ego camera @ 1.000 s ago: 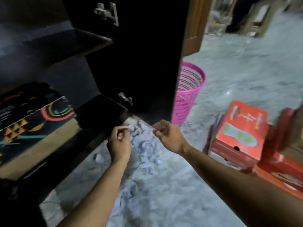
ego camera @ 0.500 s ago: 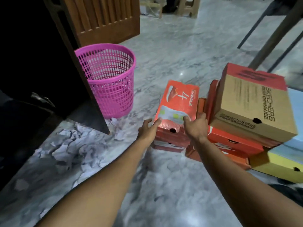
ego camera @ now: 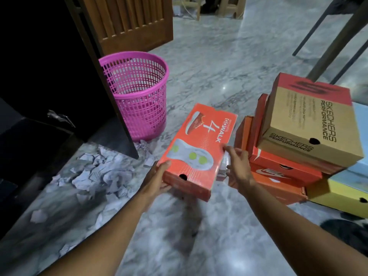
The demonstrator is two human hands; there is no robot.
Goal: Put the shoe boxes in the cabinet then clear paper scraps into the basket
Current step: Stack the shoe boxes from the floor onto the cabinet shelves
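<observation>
Both hands [ego camera: 157,182] grip orange box [ego camera: 199,148] edges, seemingly lifted.

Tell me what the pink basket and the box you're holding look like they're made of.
Pink basket: likely moulded plastic, with an even lattice of holes and a smooth, slightly glossy rim. Orange GOwalk box, held by left hand and right hand: apparently printed cardboard, with crisp folded edges, a punched hole and a low sheen.

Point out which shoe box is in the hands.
The orange GOwalk box, gripped between left hand and right hand; the other boxes remain stacked to its right.
</observation>
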